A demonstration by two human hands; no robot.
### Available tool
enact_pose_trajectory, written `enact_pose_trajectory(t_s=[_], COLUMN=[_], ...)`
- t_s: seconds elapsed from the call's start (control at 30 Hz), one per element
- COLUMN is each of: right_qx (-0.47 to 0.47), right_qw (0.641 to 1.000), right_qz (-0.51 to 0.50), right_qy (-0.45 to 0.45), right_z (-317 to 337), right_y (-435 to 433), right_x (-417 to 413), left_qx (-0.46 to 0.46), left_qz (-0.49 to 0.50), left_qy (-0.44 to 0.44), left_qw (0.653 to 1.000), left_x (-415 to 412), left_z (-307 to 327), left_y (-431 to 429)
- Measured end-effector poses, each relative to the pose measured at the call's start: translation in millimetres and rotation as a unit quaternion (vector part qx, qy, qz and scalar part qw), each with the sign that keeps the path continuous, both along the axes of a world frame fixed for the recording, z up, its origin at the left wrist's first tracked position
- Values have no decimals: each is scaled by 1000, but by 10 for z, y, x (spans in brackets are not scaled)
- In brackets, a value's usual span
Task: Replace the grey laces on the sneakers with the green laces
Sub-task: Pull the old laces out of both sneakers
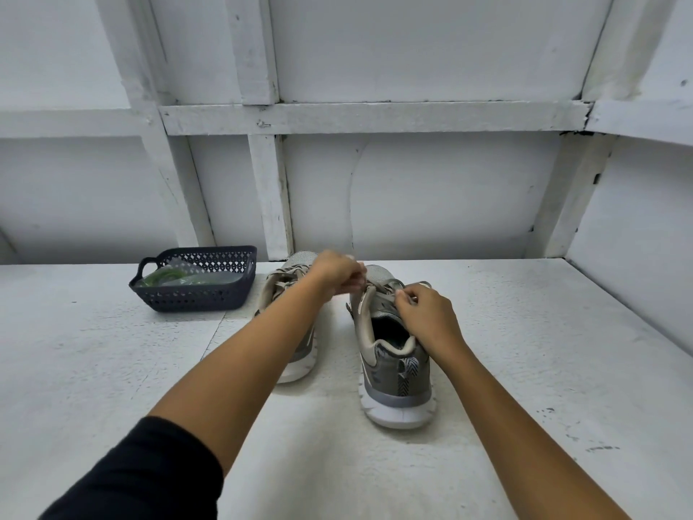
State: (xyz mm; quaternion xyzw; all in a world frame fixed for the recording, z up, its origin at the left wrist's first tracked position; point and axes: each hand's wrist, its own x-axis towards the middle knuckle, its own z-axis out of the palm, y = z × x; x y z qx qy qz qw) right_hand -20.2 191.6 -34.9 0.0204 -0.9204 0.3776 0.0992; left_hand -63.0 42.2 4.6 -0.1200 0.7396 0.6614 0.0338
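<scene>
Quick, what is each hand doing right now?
Left hand: fingers curled, pinching a grey lace on the nearer sneaker.
Right hand: pinching the same sneaker's lace.

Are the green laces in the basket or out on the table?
In. The green laces lie inside the dark basket, visible over its rim.

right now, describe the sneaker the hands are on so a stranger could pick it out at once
On the white table, right of the dark basket, stand two grey sneakers, heels toward the camera. It is the right sneaker, farther from the basket. Unlike the left sneaker, it has the left hand and right hand pinching its grey laces.
</scene>
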Motion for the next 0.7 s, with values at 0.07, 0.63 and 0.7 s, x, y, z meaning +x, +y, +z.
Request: enact_pose_trajectory(t_s=[0.07, 0.63, 0.7], right_qx=[-2, -2, 0], right_qw=[1000, 1000, 1000], right_qz=[2, 5, 5], right_qy=[0, 1, 2], right_z=[1, 12, 16], right_y=[-1, -1, -5], right_x=[2, 19, 22], left_qx=[161, -69, 39], left_qz=[48, -11, 61], left_qy=[20, 55, 102], left_qw=[986, 996, 992], left_x=[-20, -40, -70], left_z=[131, -50, 98], left_y=[-111, -82, -165])
